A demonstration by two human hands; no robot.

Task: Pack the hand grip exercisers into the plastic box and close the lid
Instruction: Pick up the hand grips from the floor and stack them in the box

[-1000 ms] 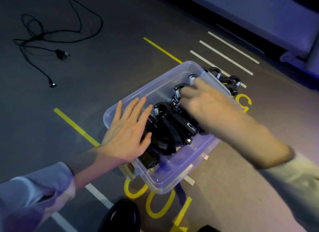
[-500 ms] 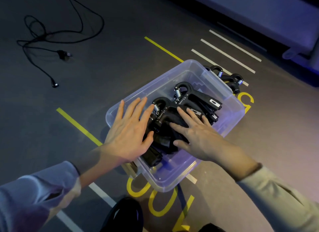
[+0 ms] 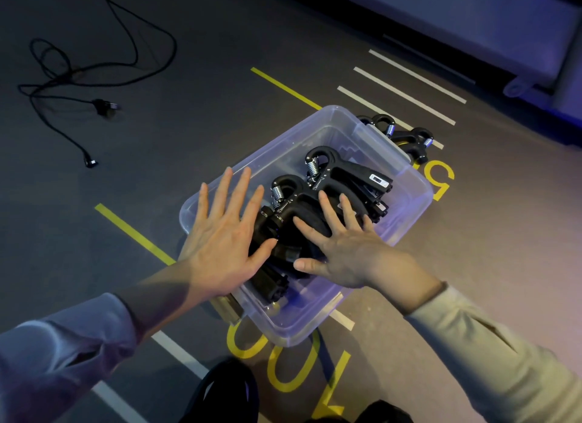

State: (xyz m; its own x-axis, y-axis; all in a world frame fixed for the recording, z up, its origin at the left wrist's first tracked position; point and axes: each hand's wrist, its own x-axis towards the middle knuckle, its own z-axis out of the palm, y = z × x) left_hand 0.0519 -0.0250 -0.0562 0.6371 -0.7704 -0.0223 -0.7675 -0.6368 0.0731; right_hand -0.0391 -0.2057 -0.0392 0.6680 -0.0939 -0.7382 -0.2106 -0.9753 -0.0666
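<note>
**Both hands flat on the exercisers in the box**

Your left hand [image 3: 222,233] lies flat with the fingers spread wide, palm down, over the left edge of the clear plastic box [image 3: 409,202]. Its thumb touches the black hand grip exercisers [image 3: 343,183] that are piled inside. Your right hand [image 3: 340,249] is also flat and spread, and it presses on top of the same pile; neither hand grips anything.

The box stands on the dark floor [image 3: 189,123], on top of yellow and white painted lines, and it has no lid on it. The pile fills the middle of the box, with metal springs and curved tops pointing to the far left wall. The near corner of the box is bare.

More exercisers [image 3: 409,137] lie outside, on the floor just beside the far right corner of the box. A black cable [image 3: 78,79] lies loose on the floor, well apart, to the far left. A pale bench or platform [image 3: 472,22] runs along the far right edge of the floor.
</note>
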